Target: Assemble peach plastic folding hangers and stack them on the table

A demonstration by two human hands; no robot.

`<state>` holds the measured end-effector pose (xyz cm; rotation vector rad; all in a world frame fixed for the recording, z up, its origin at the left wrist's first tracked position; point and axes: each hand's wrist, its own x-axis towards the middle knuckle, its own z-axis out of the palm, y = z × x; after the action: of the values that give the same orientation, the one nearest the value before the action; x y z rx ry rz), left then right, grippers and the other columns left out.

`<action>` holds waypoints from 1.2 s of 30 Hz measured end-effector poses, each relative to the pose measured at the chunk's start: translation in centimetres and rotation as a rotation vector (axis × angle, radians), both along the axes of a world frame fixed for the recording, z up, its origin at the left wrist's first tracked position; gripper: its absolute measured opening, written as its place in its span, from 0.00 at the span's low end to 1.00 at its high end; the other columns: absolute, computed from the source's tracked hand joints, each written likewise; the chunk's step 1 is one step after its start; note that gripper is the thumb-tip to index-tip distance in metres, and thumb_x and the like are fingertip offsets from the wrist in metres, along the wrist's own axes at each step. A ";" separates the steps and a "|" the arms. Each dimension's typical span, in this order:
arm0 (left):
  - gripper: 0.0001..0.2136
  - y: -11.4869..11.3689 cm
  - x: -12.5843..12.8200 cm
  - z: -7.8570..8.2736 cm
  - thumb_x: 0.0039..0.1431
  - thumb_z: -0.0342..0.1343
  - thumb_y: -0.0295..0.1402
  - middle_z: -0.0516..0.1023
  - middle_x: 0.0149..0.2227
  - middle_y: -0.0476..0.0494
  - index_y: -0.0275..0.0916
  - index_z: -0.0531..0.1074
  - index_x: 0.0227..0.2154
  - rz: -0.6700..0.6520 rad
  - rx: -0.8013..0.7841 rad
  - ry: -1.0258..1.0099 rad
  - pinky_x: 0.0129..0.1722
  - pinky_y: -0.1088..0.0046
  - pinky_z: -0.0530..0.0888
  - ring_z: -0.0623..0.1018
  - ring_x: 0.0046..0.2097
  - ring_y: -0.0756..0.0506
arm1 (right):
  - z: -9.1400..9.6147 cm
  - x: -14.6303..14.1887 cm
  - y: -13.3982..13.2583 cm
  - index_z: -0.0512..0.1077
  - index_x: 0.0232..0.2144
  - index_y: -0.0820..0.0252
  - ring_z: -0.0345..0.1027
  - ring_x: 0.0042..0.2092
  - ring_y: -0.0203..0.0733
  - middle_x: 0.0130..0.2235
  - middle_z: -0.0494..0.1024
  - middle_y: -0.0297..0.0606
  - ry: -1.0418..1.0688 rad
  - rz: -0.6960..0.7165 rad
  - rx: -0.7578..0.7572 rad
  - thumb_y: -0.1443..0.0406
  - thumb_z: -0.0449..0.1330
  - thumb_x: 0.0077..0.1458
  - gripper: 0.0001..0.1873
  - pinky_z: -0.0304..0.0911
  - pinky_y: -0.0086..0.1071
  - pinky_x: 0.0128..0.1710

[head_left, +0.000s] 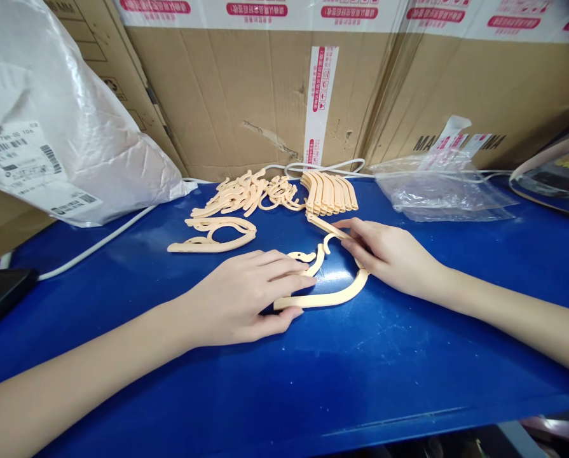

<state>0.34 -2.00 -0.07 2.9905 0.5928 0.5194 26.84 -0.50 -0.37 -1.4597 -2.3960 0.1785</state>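
My left hand [253,296] rests low over beige plastic folding-hanger parts, its thumb and fingers on either side of the end of a curved hanger arm [329,299]. A small hook-shaped piece [302,257] and another curved piece [318,259] show beyond its fingertips. My right hand [384,251] pinches a straight-looking beige hanger arm [327,226] between thumb and fingers. Its fingers hide where this arm meets the curved one, so I cannot tell whether they are joined. A beige hook [329,243] lies just left of the right thumb.
Behind the hands are a heap of loose hanger pieces [236,192], small hooks [280,191] and a neat row of hanger arms [330,193]. Folded hanger parts [217,235] lie left. A white parcel [74,127], clear plastic bag [437,191], cable [98,245] and cartons [255,95] border the blue table [313,388].
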 end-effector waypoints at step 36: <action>0.15 -0.4 0.2 0.0 0.64 0.47 0.26 0.76 0.52 0.44 0.39 0.69 0.52 -0.019 0.067 0.001 0.48 0.67 0.72 0.76 0.48 0.45 | 0.1 0.2 0.1 0.65 0.53 0.60 0.69 0.30 0.38 0.34 0.76 0.37 -0.009 0.079 0.013 0.62 0.49 0.64 0.17 0.63 0.31 0.30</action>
<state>0.54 -2.36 -0.05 3.0563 0.5580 0.5472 27.03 -0.41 -0.23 -1.3640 -2.4589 0.1745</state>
